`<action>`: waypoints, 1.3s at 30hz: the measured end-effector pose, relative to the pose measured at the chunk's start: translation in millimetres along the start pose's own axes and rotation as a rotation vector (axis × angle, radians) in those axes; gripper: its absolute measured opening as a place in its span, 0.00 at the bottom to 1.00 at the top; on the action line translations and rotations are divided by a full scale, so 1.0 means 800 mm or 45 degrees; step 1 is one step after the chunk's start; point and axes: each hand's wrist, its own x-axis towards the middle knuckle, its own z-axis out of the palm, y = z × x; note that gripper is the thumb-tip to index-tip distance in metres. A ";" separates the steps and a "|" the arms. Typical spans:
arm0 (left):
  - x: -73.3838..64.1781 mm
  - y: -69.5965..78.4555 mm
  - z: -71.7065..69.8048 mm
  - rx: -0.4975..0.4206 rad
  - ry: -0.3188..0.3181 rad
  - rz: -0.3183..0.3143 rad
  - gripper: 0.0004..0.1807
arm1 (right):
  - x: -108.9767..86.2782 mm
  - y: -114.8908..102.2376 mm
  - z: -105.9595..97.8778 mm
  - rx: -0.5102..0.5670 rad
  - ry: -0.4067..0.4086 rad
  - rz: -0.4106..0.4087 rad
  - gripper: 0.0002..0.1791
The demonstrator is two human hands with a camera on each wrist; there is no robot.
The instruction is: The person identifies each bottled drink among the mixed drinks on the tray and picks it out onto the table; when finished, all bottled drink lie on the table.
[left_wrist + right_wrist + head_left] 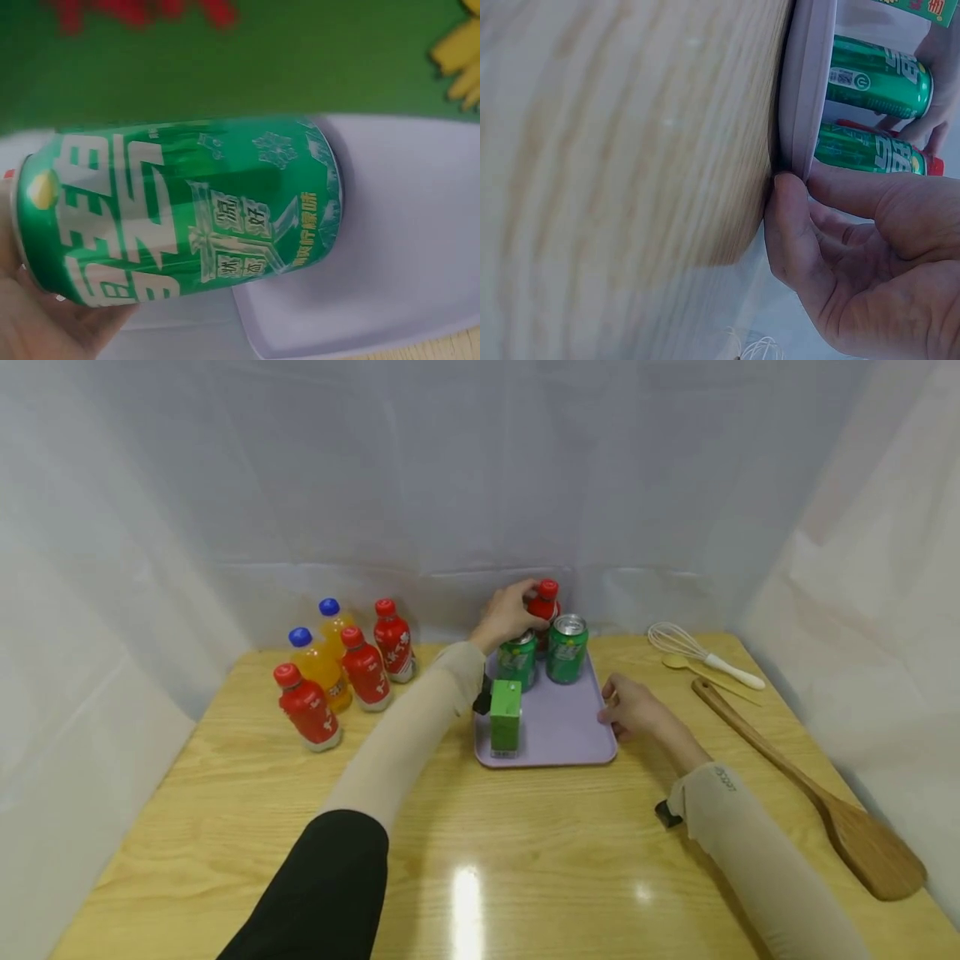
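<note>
At the back of a lilac tray [562, 727], my left hand [507, 613] grips a red-capped drink bottle [546, 602] by its upper part, reaching over a green soda can [517, 662]. A second soda can [567, 652] stands on the tray to the right, partly covering that bottle. Near the tray's front left corner stands a green drink carton [506, 718]; its printed side [262, 60] fills the top of the left wrist view. My right hand [855, 247] pinches the tray's right rim between thumb and finger.
To the left stand three red bottles [308, 710] and two orange-drink bottles [322, 667] with blue caps. On the right lie a whisk [701, 652], a yellow spoon [708, 677] and a long wooden spatula [810, 789]. Pale sheeting [450, 485] walls the back and sides of the wooden table [480, 843].
</note>
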 end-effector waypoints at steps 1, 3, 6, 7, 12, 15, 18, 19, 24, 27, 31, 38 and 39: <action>0.000 0.000 -0.001 -0.010 0.003 0.000 0.40 | 0.000 0.000 0.000 0.000 -0.004 -0.003 0.17; 0.000 0.002 -0.004 -0.040 0.020 0.022 0.39 | 0.000 -0.001 0.000 -0.002 -0.006 0.001 0.17; 0.002 0.008 -0.012 -0.115 0.056 0.085 0.38 | 0.002 0.000 -0.002 -0.008 -0.002 0.012 0.17; 0.003 0.010 -0.015 -0.147 0.067 0.106 0.38 | 0.002 0.000 -0.003 -0.011 -0.003 0.012 0.17; 0.005 0.019 -0.031 -0.281 0.136 0.156 0.38 | 0.006 0.001 -0.008 -0.026 -0.011 0.013 0.18; 0.003 0.023 -0.041 -0.360 0.189 0.170 0.36 | 0.009 0.001 -0.010 -0.031 -0.019 0.019 0.18; 0.002 0.027 -0.049 -0.436 0.251 0.186 0.35 | 0.011 0.002 -0.013 -0.045 -0.021 0.018 0.19; 0.001 0.028 -0.052 -0.461 0.265 0.181 0.36 | 0.012 0.003 -0.013 -0.047 -0.021 0.015 0.19; -0.004 0.032 -0.066 -0.606 0.271 0.123 0.36 | 0.012 0.005 -0.016 -0.057 -0.024 -0.002 0.19; -0.009 0.035 -0.074 -0.704 0.237 0.062 0.37 | 0.010 0.004 -0.019 -0.057 -0.028 -0.004 0.19; -0.017 0.039 -0.087 -0.798 0.191 0.041 0.38 | 0.010 0.003 -0.024 -0.065 -0.032 -0.012 0.20; -0.034 0.044 -0.104 -0.909 0.159 0.127 0.36 | 0.016 0.004 -0.032 -0.077 -0.048 -0.007 0.20; -0.035 0.044 -0.106 -0.927 0.155 0.137 0.36 | 0.016 0.005 -0.034 -0.077 -0.049 -0.007 0.21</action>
